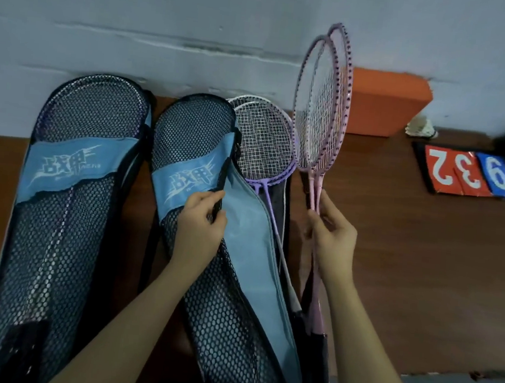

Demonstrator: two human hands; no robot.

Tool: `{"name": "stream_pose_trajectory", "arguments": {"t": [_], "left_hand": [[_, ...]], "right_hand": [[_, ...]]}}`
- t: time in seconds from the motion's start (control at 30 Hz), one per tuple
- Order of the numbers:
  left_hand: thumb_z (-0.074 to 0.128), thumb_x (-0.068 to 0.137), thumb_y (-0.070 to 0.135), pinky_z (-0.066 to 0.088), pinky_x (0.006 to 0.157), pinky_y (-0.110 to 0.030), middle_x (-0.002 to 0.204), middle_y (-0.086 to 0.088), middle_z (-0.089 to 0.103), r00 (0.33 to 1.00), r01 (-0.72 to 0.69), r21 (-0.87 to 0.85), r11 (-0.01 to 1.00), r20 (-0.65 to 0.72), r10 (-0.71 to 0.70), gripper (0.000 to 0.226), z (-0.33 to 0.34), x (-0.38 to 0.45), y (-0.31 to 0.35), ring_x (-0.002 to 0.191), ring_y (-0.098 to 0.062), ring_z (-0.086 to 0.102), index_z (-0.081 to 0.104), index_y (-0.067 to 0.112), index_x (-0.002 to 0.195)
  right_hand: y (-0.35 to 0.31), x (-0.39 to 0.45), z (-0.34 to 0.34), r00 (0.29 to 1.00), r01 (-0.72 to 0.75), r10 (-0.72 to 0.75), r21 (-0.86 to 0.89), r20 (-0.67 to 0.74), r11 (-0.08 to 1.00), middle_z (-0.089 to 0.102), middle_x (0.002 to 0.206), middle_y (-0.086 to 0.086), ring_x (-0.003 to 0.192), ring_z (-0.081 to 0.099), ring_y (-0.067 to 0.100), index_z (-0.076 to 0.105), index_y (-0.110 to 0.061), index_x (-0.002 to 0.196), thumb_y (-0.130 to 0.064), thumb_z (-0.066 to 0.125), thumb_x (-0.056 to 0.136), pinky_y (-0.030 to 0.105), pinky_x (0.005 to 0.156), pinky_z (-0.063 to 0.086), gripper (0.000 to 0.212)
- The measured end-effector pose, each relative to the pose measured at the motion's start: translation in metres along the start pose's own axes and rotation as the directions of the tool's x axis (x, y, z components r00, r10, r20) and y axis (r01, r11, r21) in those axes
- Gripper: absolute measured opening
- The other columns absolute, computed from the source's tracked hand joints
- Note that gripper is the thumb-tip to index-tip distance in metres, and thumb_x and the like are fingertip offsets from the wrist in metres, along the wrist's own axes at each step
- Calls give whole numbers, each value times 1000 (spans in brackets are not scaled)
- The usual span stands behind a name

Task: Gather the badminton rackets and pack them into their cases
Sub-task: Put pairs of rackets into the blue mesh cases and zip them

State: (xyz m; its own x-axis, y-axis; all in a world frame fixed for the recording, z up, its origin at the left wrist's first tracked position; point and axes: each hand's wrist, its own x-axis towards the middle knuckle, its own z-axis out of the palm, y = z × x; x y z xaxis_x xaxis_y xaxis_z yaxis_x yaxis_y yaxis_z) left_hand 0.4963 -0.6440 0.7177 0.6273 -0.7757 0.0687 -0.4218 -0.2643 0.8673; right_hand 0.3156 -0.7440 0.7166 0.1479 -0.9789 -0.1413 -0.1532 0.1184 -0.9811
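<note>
Head view, looking down over a brown wooden desk (392,266) set against a pale wall.

Left hand (202,217): I see its fingers curled round the dark zipper edge of the middle case (194,142), pinching the mesh flap where it meets the light blue inner lining. Flap sits folded open to the left.

Right hand (331,226): fingers pinch the shafts of two pink rackets (322,105), held together, heads raised and tilted up toward the wall. Their dark grips reach down near the desk's front edge.

Two purple rackets (265,143) lie flat, just right of the open case, heads overlapping, partly on a dark cover beneath them. Whether that cover belongs to the open case I cannot tell.

Far-left case (72,192): lies flat, mesh face up, blue band with white lettering; racket frames show through the mesh.

Behind, against the wall: an orange block (389,102). To its right a white shuttlecock (420,128). Near it, flip score cards (469,173) reading 2, 3 on red and 9 on blue, seen upside down.
</note>
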Motion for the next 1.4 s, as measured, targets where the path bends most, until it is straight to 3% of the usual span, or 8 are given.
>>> {"name": "stream_pose_trajectory", "arguments": {"t": [0.13, 0.3, 0.6, 0.77, 0.9, 0.97, 1.17, 1.4], "left_hand": [[58, 86, 2, 36, 73, -7, 102, -2, 51, 999, 26, -38, 999, 21, -25, 36, -2, 4, 7, 81, -10, 51, 58, 2, 122], [57, 87, 4, 30, 76, -5, 100, 1, 48, 998, 39, -31, 999, 53, -37, 35, -4, 7, 16, 87, -12, 49, 57, 7, 122], [57, 88, 9, 37, 59, -3, 92, -1, 49, 995, 72, -81, 994, 67, -67, 34, -5, 20, 27, 65, -5, 47, 59, 11, 122], [58, 88, 11, 48, 74, -32, 112, -18, 61, 988, 135, -133, 982, 94, -123, 36, 2, 24, 32, 89, -31, 61, 58, 10, 124], [56, 88, 8, 40, 54, -23, 78, -3, 63, 979, 205, -191, 960, 52, -199, 37, 10, 18, 22, 58, -16, 51, 56, 8, 125], [55, 88, 7, 36, 54, -18, 68, 5, 53, 976, 216, -207, 954, 27, -216, 37, 14, 14, 20, 64, -14, 48, 56, 8, 125], [53, 91, 11, 41, 84, -21, 115, -10, 58, 973, 196, -208, 958, -81, -217, 35, 24, 15, 21, 92, -13, 54, 55, 7, 126], [55, 90, 9, 33, 79, 0, 118, -5, 48, 993, 117, -130, 985, 4, -117, 42, 27, 5, 21, 83, 8, 48, 49, 9, 131]], "right_hand": [[-25, -7, -7, 1000, -26, 29, 247, -8, 969, 60, 66, 3, 49, 44, 10, 57, -8, 127, 0, 56, 90, 20, 45, 41, 37], [-48, -7, -22, 992, -111, 74, 408, 105, 906, 60, 74, 9, 57, 48, 16, 67, -12, 112, 8, 54, 85, 22, 43, 39, 36], [-57, -20, -30, 996, 81, -79, 35, -39, 996, 71, 93, 5, 65, 58, -1, 67, -13, 112, 4, 62, 83, 13, 58, 46, 34], [-40, -27, -40, 996, 79, -83, -110, -32, 991, 71, 97, 5, 65, 58, -8, 68, -10, 110, 7, 61, 81, 8, 59, 44, 34], [-17, -39, -53, 999, 14, -22, -169, -49, 986, 72, 97, 3, 66, 59, -8, 69, -8, 108, 7, 63, 80, 7, 60, 43, 32], [-7, -46, -59, 998, -18, 8, -184, -58, 983, 71, 92, 5, 63, 58, -6, 70, -5, 107, 6, 64, 80, 8, 57, 43, 30], [15, -69, -67, 989, -126, 110, -162, -102, 979, 70, 84, -2, 63, 58, 2, 70, -11, 103, 8, 64, 79, 12, 55, 43, 31], [32, -90, -64, 979, -203, 203, -197, -18, 959, 68, 78, 1, 56, 53, 7, 72, -10, 102, 6, 63, 81, 25, 55, 43, 28]]}}
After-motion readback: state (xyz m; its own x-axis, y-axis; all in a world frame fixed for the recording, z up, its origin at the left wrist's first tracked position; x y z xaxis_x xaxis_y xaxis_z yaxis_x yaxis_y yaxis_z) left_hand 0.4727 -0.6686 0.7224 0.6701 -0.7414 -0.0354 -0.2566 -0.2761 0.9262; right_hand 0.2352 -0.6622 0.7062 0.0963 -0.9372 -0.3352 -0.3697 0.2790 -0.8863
